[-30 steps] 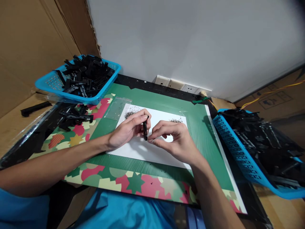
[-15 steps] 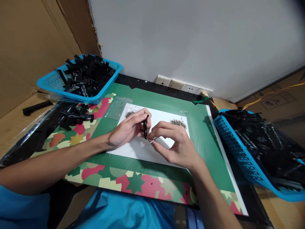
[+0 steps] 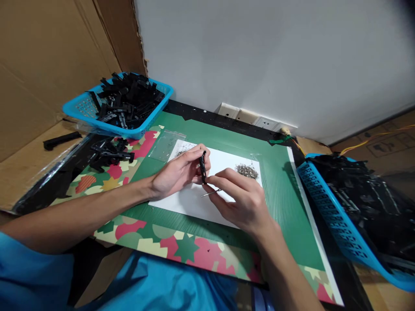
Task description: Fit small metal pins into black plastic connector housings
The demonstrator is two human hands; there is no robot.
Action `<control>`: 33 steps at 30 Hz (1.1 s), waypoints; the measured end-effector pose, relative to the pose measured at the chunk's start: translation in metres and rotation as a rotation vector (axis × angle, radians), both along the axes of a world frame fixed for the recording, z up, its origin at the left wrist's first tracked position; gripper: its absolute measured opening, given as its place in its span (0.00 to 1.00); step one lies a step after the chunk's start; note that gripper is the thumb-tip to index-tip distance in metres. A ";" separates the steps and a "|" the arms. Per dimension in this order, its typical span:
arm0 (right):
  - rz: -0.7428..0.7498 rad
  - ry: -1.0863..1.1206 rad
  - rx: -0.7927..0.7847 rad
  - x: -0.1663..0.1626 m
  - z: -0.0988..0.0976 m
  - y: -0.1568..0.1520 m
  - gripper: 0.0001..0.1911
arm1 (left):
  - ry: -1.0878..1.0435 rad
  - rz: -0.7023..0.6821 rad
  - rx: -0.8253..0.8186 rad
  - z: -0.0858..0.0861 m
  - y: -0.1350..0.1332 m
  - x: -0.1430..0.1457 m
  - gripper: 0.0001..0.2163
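My left hand [image 3: 177, 172] pinches a small black plastic clip [image 3: 202, 166] upright over a white sheet of paper [image 3: 194, 201]. My right hand [image 3: 241, 198] is closed beside it, its fingertips touching the clip's lower end, and a thin metal pin [image 3: 210, 193] sticks out from under the fingers. Two small heaps of tiny metal parts lie on the sheet, one at the right [image 3: 247, 170] and one at the far left [image 3: 181, 150], behind my left hand.
A blue basket [image 3: 97, 123] full of black plastic parts stands at the back left, with loose black parts [image 3: 108, 154] in front of it. Another blue basket [image 3: 337, 231] of black parts sits at the right. A green mat [image 3: 279, 203] lies under the paper. Cardboard stands to the left.
My right hand has turned and its fingers have come in under the clip. The camera view has drifted so everything sits a little further right.
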State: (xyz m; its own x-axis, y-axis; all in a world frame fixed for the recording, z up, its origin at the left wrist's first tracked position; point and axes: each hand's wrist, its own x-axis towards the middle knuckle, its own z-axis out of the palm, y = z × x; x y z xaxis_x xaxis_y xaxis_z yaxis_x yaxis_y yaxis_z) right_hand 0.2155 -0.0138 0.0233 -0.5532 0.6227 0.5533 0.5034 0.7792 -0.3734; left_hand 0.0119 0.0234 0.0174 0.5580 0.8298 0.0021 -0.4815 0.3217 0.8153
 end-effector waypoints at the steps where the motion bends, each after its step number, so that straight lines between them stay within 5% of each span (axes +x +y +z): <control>1: -0.021 -0.014 0.027 0.000 -0.001 0.000 0.08 | 0.002 0.011 0.010 0.000 0.000 0.000 0.12; 15: -0.198 0.139 0.028 0.009 -0.005 0.011 0.07 | 0.031 0.094 0.222 -0.008 0.000 -0.004 0.09; 23: -0.248 0.100 0.039 0.022 -0.011 0.020 0.06 | 0.467 0.181 0.510 -0.015 0.002 -0.008 0.12; 33: -0.434 0.111 -0.498 0.046 0.015 0.020 0.19 | 0.784 0.163 0.638 -0.021 -0.015 0.002 0.12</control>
